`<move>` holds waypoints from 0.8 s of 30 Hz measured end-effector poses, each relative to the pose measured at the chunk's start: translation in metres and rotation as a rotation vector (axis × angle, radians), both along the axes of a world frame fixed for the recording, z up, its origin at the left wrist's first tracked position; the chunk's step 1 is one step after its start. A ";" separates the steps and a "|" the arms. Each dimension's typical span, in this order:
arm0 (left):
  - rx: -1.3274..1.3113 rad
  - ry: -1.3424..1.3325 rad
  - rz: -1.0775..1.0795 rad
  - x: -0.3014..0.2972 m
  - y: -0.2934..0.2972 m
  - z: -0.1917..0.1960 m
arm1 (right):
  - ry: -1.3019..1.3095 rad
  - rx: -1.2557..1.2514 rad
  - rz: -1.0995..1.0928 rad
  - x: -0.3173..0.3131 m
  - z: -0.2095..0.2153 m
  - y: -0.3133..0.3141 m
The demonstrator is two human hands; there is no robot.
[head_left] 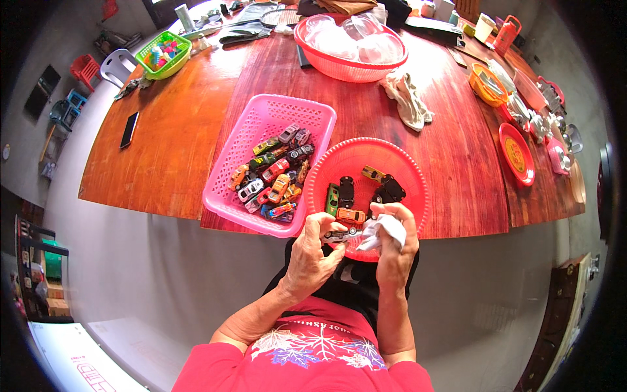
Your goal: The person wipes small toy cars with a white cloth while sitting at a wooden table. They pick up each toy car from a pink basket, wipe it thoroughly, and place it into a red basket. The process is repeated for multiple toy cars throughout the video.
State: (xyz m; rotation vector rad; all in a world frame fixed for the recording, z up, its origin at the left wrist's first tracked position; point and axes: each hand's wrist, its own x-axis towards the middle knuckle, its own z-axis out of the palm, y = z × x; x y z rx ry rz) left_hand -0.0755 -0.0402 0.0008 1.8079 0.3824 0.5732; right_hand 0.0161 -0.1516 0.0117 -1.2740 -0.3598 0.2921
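Pinched in the fingers of my left hand point(308, 261) is a small white toy car point(341, 236), held over the near side of a round red plastic basket point(413, 163). My right hand point(396, 251) grips a crumpled white cloth point(384, 230) just beside the car. Inside the round basket lie several more toy cars, among them an orange one point(351, 215), a green one point(332, 199) and a black one point(390, 189). To the left, a pink rectangular basket point(241, 130) holds a heap of toy cars point(277, 187) in many colours.
A larger red basket point(353, 70) with clear plastic bags stands farther back on the wooden table point(176, 157). White gloves point(406, 104) lie near it. A phone point(130, 130) and a green basket point(163, 70) are at the left, a red plate point(516, 153) at the right.
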 end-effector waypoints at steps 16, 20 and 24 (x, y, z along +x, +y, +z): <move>0.104 -0.048 -0.021 0.005 -0.002 -0.010 | 0.234 0.039 0.103 -0.003 -0.007 0.004; 0.107 -0.034 -0.004 0.006 -0.001 -0.005 | -0.029 -0.074 0.160 -0.008 -0.004 -0.003; 0.091 -0.007 0.017 0.004 -0.001 -0.006 | -0.335 -0.174 0.158 -0.010 -0.014 0.003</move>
